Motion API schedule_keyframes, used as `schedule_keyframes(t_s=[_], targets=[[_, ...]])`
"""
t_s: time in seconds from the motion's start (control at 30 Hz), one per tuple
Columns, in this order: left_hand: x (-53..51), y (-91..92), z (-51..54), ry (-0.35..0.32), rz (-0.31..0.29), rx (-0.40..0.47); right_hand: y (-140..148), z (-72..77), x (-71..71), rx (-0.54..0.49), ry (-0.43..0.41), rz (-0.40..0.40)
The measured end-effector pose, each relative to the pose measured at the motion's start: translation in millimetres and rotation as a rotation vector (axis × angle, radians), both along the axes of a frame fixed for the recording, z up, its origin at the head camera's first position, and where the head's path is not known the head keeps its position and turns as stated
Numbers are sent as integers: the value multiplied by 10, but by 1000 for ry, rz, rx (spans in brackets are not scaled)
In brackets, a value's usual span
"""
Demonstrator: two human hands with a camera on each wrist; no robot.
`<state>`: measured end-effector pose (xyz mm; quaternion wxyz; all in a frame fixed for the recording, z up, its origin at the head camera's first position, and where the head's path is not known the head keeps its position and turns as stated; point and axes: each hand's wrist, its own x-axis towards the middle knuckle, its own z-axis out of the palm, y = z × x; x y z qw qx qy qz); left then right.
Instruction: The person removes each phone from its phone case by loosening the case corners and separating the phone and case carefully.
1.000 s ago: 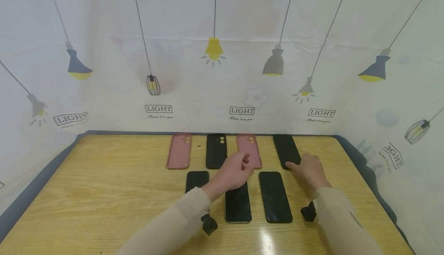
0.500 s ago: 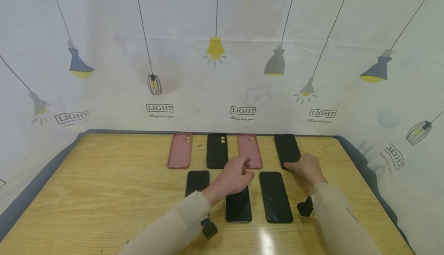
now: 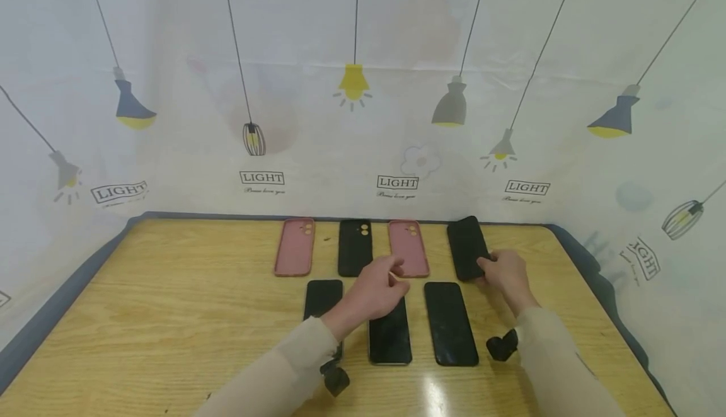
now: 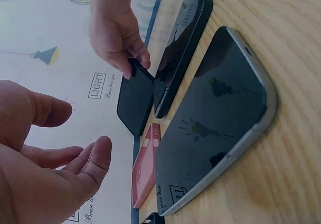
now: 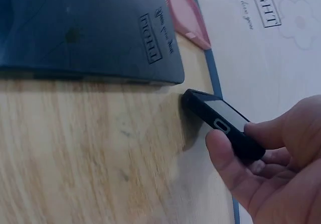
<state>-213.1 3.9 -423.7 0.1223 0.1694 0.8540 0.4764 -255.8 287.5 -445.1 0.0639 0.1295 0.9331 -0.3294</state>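
Observation:
On the right, my right hand pinches the near right edge of a black phone in a black case. Its thumb lies on the front, and the right wrist view shows the phone tilted, with a slot in its end. My left hand hovers with loosely bent fingers above the middle phone, hiding its upper part. In the left wrist view the left hand holds nothing. Another dark phone lies face up between the two hands. A third phone is partly covered by the left wrist.
Along the table's back edge lie a pink phone case, a black phone case and a second pink case. Behind the wooden table hangs a white cloth printed with lamps.
My right hand has taken hold of the cased phone's edge and tilted it up off the table. The left hand has barely shifted.

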Motion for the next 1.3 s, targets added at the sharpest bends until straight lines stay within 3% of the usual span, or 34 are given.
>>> schedule_keyframes(t_s=[0.23,0.7,0.93,1.3], targets=[[21,-47,-27,-5,11,1,-28,33,122,-172,40,-19],[2,-81,-6,-2,47,20,-323,159,491,-476,219,-18],[-5,-79,12,-22,77,37,-541,245,679,-621,235,28],[3,-114,7,-55,59,132,-815,244,865,-820,233,87]])
